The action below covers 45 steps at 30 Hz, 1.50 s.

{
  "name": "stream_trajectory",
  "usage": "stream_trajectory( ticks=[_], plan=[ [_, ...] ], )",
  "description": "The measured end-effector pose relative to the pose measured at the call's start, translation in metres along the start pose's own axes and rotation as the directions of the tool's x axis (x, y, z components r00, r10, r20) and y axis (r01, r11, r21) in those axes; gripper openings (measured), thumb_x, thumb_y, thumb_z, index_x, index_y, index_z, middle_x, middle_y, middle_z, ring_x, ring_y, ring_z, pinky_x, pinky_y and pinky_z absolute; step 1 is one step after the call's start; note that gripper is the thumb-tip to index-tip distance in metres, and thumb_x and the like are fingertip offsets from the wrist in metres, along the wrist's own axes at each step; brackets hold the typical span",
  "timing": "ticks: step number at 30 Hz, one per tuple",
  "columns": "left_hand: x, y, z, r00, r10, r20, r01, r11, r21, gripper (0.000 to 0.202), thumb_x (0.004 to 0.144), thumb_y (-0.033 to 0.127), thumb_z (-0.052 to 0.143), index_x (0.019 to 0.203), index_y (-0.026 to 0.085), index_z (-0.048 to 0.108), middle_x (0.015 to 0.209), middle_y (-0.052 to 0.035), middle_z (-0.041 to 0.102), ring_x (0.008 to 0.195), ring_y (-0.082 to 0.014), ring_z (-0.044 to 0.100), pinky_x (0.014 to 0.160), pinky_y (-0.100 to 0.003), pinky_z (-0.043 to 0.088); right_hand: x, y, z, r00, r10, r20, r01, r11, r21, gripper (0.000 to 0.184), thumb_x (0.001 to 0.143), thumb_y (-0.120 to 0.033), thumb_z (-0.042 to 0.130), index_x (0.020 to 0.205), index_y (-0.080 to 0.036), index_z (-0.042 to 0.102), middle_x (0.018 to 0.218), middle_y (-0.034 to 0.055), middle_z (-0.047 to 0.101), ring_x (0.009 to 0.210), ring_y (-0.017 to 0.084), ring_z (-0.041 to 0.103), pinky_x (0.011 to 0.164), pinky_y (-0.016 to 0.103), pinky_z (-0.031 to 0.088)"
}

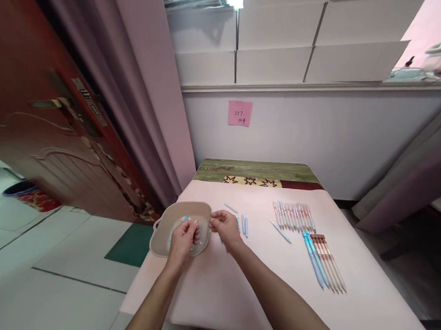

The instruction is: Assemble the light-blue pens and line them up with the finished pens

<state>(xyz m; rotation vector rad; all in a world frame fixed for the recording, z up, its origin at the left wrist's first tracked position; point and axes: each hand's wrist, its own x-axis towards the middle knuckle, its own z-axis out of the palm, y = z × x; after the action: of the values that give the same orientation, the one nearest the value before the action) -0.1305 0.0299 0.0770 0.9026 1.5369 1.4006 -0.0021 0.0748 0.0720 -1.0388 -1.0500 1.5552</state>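
Note:
My left hand [184,238] is over a beige plastic basin [161,233], its fingers closed on something I cannot make out. Small blue and pale pieces [185,218] show in the basin, partly hidden by that hand. At the basin's right rim, my right hand [225,228] is pinched, and whatever is between its fingertips is too small to name. Just beyond the right hand lie pale blue pen barrels [244,226] and a thin light-blue piece [231,208]. Another slim light-blue pen part [280,232] lies farther right.
A row of clear pens [294,217] lies on the pink-covered table [243,289]. Below it are two blue pens [316,261] and several brown-topped pens [329,264]. The wall [281,133] with a pink note [240,114] stands behind; a red door [60,117] is at left.

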Motion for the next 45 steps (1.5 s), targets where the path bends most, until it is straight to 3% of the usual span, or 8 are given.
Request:
stream_trajectory(
  ticks=[9, 14, 18, 23, 27, 32, 38, 45],
  plan=[
    [-0.006, -0.002, -0.004, 0.997, 0.051, 0.052, -0.054, 0.997, 0.049, 0.037, 0.068, 0.051, 0.066, 0.065, 0.016, 0.055, 0.053, 0.0029, 0.053, 0.045, -0.0089, 0.046, 0.044, -0.020, 0.038, -0.006, -0.004, 0.006, 0.979, -0.050, 0.200, 0.093, 0.973, -0.213, 0.016, 0.073, -0.030, 0.063, 0.076, -0.018, 0.072, 0.068, 0.0006, 0.068, 0.054, 0.013, 0.061, 0.049, 0.021, 0.045],
    [0.001, 0.000, -0.017, 0.994, 0.110, 0.015, -0.111, 0.978, 0.179, 0.034, 0.069, 0.051, 0.063, 0.070, 0.017, 0.057, 0.055, 0.0027, 0.055, 0.047, -0.0109, 0.049, 0.046, -0.021, 0.040, -0.007, -0.005, -0.005, 0.991, -0.065, 0.116, 0.092, 0.966, -0.243, 0.021, 0.074, -0.034, 0.062, 0.070, -0.015, 0.069, 0.059, -0.0004, 0.063, 0.049, 0.011, 0.056, 0.047, 0.020, 0.042],
    [0.017, 0.003, -0.051, 0.978, 0.171, -0.120, -0.100, 0.888, 0.449, 0.028, 0.067, 0.046, 0.059, 0.072, 0.019, 0.060, 0.053, 0.0022, 0.057, 0.049, -0.0147, 0.053, 0.049, -0.024, 0.042, -0.019, -0.006, -0.030, 0.993, -0.118, 0.001, 0.114, 0.959, -0.259, 0.035, 0.081, -0.045, 0.054, 0.075, -0.015, 0.068, 0.062, 0.0010, 0.062, 0.049, 0.011, 0.053, 0.048, 0.020, 0.042],
    [0.031, 0.004, -0.082, 0.998, 0.069, 0.005, -0.060, 0.826, 0.560, 0.030, 0.057, 0.038, 0.065, 0.078, 0.017, 0.066, 0.063, -0.0019, 0.066, 0.056, -0.0187, 0.059, 0.054, -0.027, 0.044, -0.047, 0.006, -0.078, 0.978, -0.181, -0.106, 0.133, 0.926, -0.354, 0.040, 0.083, -0.051, 0.053, 0.073, -0.016, 0.067, 0.061, 0.0016, 0.060, 0.052, 0.013, 0.053, 0.049, 0.021, 0.041],
    [0.045, 0.013, -0.086, 0.982, 0.184, -0.045, -0.105, 0.727, 0.679, 0.023, 0.057, 0.031, 0.065, 0.077, 0.020, 0.068, 0.070, -0.0028, 0.069, 0.065, -0.0199, 0.060, 0.058, -0.026, 0.042, -0.060, 0.023, -0.112, 0.968, -0.195, -0.159, 0.104, 0.885, -0.453, 0.043, 0.083, -0.055, 0.052, 0.073, -0.016, 0.068, 0.060, 0.0023, 0.060, 0.053, 0.016, 0.053, 0.052, 0.024, 0.041],
    [0.063, 0.020, -0.075, 0.979, 0.205, 0.010, -0.144, 0.651, 0.745, 0.002, 0.054, 0.020, 0.063, 0.056, 0.020, 0.062, 0.055, 0.0005, 0.060, 0.056, -0.0164, 0.052, 0.054, -0.024, 0.033, -0.067, 0.039, -0.129, 0.953, -0.223, -0.205, 0.091, 0.856, -0.509, 0.047, 0.083, -0.059, 0.049, 0.071, -0.018, 0.067, 0.062, 0.0039, 0.064, 0.061, 0.020, 0.059, 0.057, 0.026, 0.043],
    [0.072, 0.017, -0.049, 0.984, 0.140, 0.114, -0.178, 0.662, 0.728, 0.016, 0.047, 0.008, 0.063, 0.043, 0.021, 0.054, 0.043, 0.0031, 0.051, 0.048, -0.0137, 0.045, 0.051, -0.023, 0.028, -0.071, 0.047, -0.130, 0.938, -0.258, -0.230, 0.118, 0.864, -0.489, 0.040, 0.085, -0.052, 0.051, 0.072, -0.018, 0.066, 0.062, 0.0023, 0.062, 0.058, 0.017, 0.055, 0.056, 0.025, 0.042],
    [0.002, 0.022, 0.010, 0.937, 0.242, 0.251, -0.346, 0.733, 0.586, 0.008, 0.071, 0.029, 0.062, 0.066, 0.022, 0.064, 0.065, -0.0015, 0.063, 0.064, -0.0194, 0.055, 0.062, -0.027, 0.038, -0.066, 0.054, -0.138, 0.924, -0.196, -0.328, 0.078, 0.937, -0.341, 0.037, 0.083, -0.051, 0.055, 0.081, -0.016, 0.068, 0.055, -0.0009, 0.056, 0.043, 0.013, 0.048, 0.044, 0.023, 0.039]
  ],
)
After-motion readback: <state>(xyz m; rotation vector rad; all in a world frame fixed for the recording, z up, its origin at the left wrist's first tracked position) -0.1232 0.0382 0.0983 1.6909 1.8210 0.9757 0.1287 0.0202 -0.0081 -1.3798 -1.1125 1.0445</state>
